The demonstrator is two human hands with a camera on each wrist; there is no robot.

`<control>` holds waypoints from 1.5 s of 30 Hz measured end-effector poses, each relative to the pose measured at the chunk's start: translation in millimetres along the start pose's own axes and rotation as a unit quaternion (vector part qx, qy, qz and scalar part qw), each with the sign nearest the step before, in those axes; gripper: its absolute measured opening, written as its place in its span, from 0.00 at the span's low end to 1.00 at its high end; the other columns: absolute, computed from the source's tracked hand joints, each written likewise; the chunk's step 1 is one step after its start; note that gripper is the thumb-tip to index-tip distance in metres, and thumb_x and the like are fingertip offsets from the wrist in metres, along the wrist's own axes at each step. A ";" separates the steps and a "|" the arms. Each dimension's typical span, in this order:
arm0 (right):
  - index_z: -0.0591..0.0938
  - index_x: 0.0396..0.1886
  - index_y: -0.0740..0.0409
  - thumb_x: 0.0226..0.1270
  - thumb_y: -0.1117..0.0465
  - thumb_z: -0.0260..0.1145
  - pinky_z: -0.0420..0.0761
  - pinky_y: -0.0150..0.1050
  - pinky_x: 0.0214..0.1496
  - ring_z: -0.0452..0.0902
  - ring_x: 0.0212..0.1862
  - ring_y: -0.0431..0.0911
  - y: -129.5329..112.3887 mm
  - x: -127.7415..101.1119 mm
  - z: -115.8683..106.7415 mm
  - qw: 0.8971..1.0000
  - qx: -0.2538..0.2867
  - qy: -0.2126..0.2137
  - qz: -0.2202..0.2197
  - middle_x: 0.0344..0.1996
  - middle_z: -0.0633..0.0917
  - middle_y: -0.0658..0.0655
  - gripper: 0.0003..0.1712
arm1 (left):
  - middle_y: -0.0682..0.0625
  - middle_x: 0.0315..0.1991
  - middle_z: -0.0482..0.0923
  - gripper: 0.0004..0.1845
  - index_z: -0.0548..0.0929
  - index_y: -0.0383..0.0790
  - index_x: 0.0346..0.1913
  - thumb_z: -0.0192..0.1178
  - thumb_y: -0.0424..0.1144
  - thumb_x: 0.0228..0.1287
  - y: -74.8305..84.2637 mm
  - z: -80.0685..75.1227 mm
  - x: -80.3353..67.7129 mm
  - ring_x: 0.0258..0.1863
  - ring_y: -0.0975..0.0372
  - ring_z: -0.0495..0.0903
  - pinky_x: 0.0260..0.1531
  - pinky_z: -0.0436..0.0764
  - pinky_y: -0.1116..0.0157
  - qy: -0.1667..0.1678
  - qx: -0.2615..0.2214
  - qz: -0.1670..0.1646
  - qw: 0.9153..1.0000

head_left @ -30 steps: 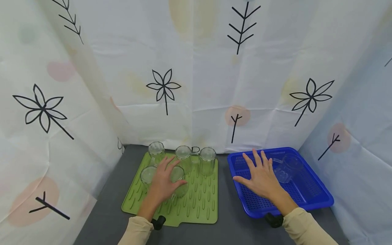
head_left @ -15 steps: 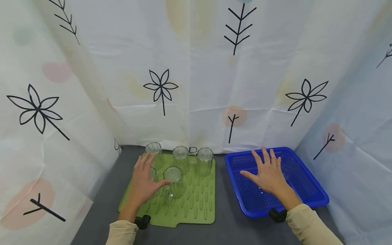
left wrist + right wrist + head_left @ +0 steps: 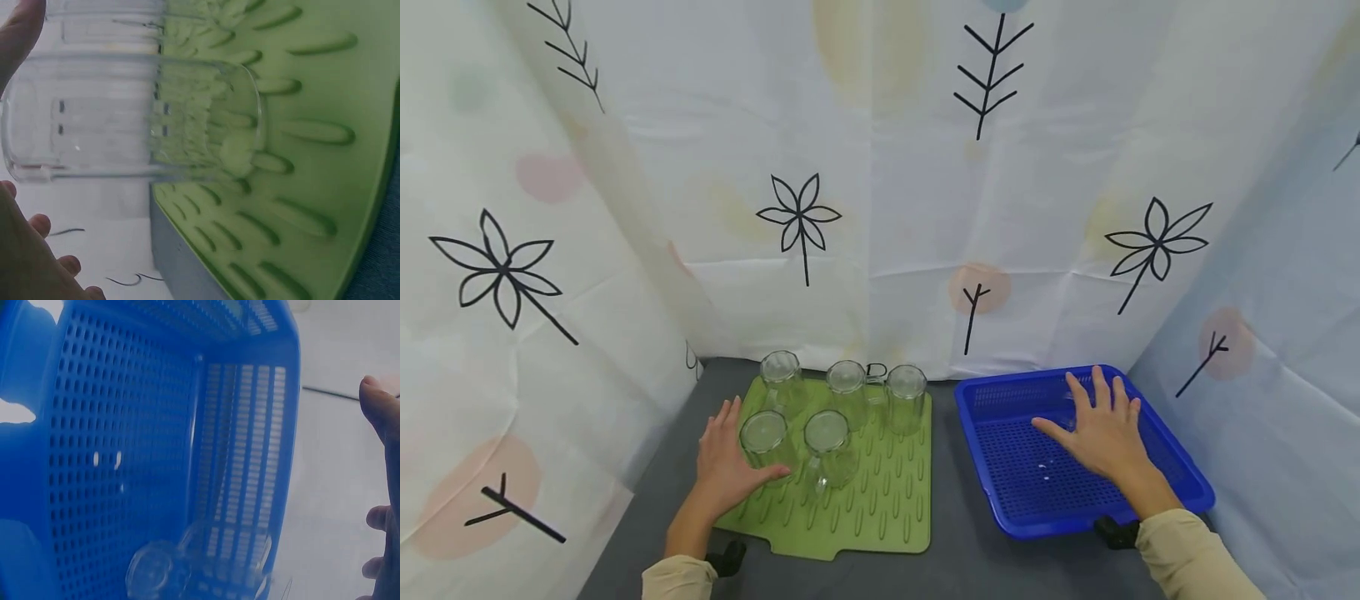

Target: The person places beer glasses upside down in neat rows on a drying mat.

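Head view first: five clear glass mugs stand upside down on the green draining mat [image 3: 865, 508], three in the back row and two in front. The left hand [image 3: 724, 467] lies flat at the mat's left edge, fingers straight and relaxed, thumb just touching the front-left mug [image 3: 765, 442]; it holds nothing. The right hand [image 3: 1101, 437] hovers spread-fingered over the far right part of the blue basket [image 3: 1022, 517], gripping nothing. From here the hand hides whatever lies under it, so the basket looks bare apart from a few glints.

To do the reach well, I judge the right hand should come down on the mug's body or handle with a firm wrap, since wet-looking clear glass gives little to aim at, and the left hand should keep its thumb from nudging the front-left mug into its neighbour [image 3: 827, 442].

Left wrist view: the front-left mug [image 3: 131, 112] fills the frame, rim down on the mat's raised ribs [image 3: 300, 131], with fingertips [image 3: 37, 225] beside it and not curled round it. That clearance cannot be read from the head.

Right wrist view: a clear mug [image 3: 187, 562] lies on its side in the basket's far corner, against the slotted wall [image 3: 244, 450], below the open fingertips [image 3: 381, 412]. Only this camera shows it.
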State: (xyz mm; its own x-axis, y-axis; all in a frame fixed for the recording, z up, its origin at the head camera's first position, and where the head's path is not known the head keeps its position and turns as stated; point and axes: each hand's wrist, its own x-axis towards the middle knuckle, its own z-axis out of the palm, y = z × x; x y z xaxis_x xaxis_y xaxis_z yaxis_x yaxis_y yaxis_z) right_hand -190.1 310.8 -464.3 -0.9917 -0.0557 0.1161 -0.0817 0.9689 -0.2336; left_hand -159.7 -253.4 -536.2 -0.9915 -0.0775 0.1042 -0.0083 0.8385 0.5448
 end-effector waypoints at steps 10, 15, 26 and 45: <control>0.49 0.82 0.65 0.65 0.23 0.58 0.41 0.84 0.68 0.34 0.75 0.85 29.3 6.0 -4.5 1.000 0.005 0.000 0.020 0.77 0.42 0.82 0.65 | 0.26 0.80 0.43 0.78 0.37 0.39 0.83 0.80 0.65 0.41 -28.6 10.1 -5.2 0.76 0.24 0.42 0.70 0.48 0.25 -0.027 0.002 -0.027 0.999; 0.48 0.82 0.65 0.65 0.23 0.57 0.43 0.84 0.68 0.34 0.75 0.85 38.8 10.4 -3.0 1.000 0.006 -0.004 0.020 0.77 0.42 0.82 0.65 | 0.26 0.80 0.46 0.78 0.38 0.37 0.83 0.79 0.67 0.41 -41.3 19.9 -7.1 0.76 0.25 0.45 0.71 0.50 0.26 -0.044 0.006 -0.049 0.998; 0.50 0.80 0.70 0.64 0.22 0.57 0.47 0.82 0.69 0.40 0.72 0.87 51.5 19.8 -6.2 0.999 -0.018 -0.024 0.027 0.74 0.46 0.86 0.66 | 0.27 0.79 0.48 0.79 0.39 0.38 0.83 0.76 0.73 0.38 -57.7 34.6 -9.2 0.76 0.25 0.43 0.72 0.46 0.28 -0.092 0.026 -0.097 0.991; 0.42 0.80 0.73 0.66 0.24 0.57 0.52 0.85 0.64 0.37 0.70 0.89 69.7 31.5 3.4 0.992 0.028 -0.106 0.066 0.72 0.41 0.88 0.69 | 0.32 0.82 0.30 0.74 0.48 0.38 0.82 0.77 0.71 0.39 -69.7 49.9 -13.2 0.79 0.29 0.28 0.72 0.32 0.27 -0.138 0.008 -0.124 0.983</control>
State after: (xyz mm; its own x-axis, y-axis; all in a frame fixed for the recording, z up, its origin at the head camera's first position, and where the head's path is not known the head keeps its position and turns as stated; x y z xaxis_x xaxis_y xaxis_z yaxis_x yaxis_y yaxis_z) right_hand -227.4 375.8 -480.2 -0.9923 0.0155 -0.1232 0.0507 0.9564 -0.2878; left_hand -152.5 -283.9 -617.0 -0.9564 -0.1323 -0.2603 -0.2530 0.8207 0.5123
